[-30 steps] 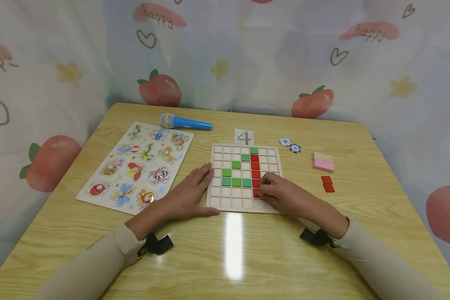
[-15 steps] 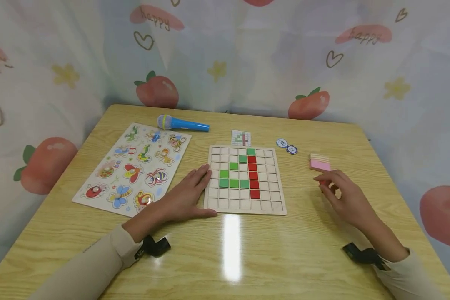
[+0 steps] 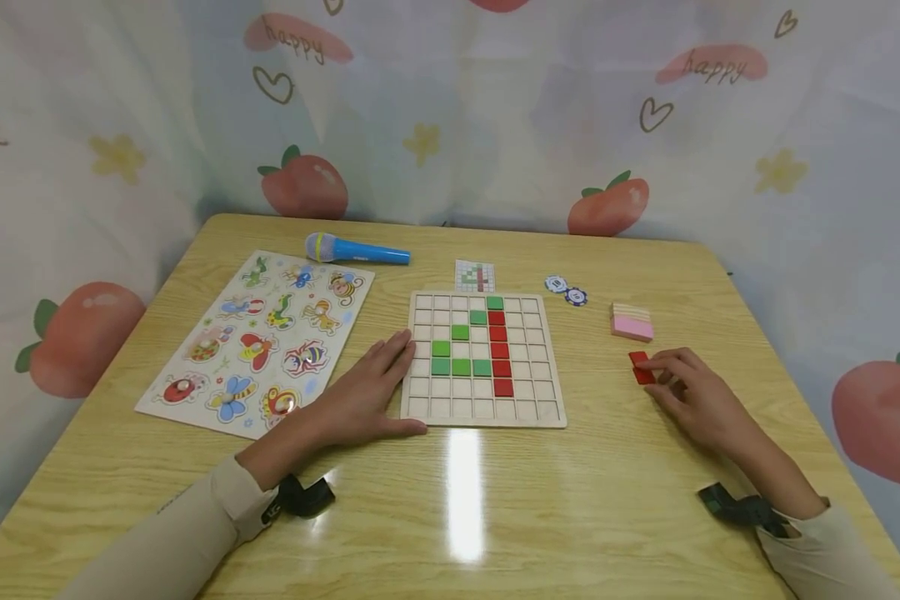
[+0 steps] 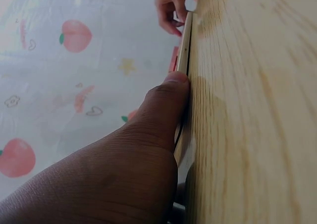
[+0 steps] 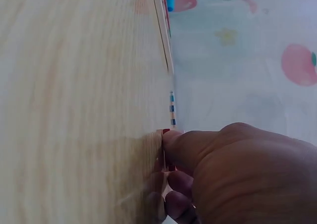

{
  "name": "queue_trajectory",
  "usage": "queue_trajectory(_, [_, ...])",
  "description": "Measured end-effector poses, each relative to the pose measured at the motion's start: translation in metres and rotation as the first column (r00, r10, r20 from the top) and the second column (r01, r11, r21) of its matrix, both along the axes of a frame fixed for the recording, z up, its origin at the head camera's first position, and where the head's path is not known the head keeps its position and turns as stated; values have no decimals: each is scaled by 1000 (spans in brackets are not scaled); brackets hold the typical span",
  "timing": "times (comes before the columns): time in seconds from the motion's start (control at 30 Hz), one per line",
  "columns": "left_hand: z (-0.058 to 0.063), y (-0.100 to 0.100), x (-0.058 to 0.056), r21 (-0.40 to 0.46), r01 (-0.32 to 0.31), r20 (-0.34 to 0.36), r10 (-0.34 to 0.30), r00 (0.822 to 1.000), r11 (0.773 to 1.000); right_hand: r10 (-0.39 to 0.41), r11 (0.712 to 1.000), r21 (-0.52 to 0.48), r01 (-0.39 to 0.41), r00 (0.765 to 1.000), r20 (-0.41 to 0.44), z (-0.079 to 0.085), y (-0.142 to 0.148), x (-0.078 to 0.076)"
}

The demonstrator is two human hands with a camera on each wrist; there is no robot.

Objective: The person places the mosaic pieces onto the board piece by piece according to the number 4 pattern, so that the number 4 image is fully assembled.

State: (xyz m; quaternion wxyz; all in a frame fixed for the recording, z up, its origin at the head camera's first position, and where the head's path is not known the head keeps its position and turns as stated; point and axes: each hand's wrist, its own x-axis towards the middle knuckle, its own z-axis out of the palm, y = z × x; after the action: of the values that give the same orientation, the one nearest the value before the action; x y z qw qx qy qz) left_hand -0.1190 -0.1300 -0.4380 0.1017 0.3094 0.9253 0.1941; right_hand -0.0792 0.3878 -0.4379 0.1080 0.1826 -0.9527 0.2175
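A square wooden grid board (image 3: 525,408) lies mid-table, with green tiles (image 3: 461,367) and a column of red tiles (image 3: 501,367) in its cells. Along the board's left edge rests my left hand (image 3: 371,392), fingers extended, thumb at the near left corner; the left wrist view shows that thumb (image 4: 168,92) against the board's side. Off to the right, my right hand (image 3: 693,400) pinches at loose red tiles (image 3: 637,360) on the table between thumb and index finger. In the right wrist view a red tile edge (image 5: 166,131) shows by the thumb; the fingers partly cover the tiles.
A small pattern card (image 3: 476,275) lies behind the board. Two poker chips (image 3: 566,290) and a pink-fronted stack of blocks (image 3: 632,323) are at right. An insect puzzle board (image 3: 247,350) lies left, a blue toy microphone (image 3: 360,250) behind it.
My right hand has left the lowest red tile on the board and moved right to the loose red tiles. The left hand has stayed at the board's edge. The head view has shifted slightly.
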Motion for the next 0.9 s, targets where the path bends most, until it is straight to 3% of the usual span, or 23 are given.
queue_trajectory(0.5, [0,-2,0,-1,-1,-15,1,1000,1000,-27,1000,13,27,999,21,3,0,-2])
queue_trajectory(0.73, [1,0,0,-7,-1,-1,1,1000,1000,-34,999,-9,35,995,91,6,-3,1])
queue_trajectory(0.9, [0,0,0,-15,5,-5,-5,1000,1000,22,1000,-21,-20,998,65,20,-21,5])
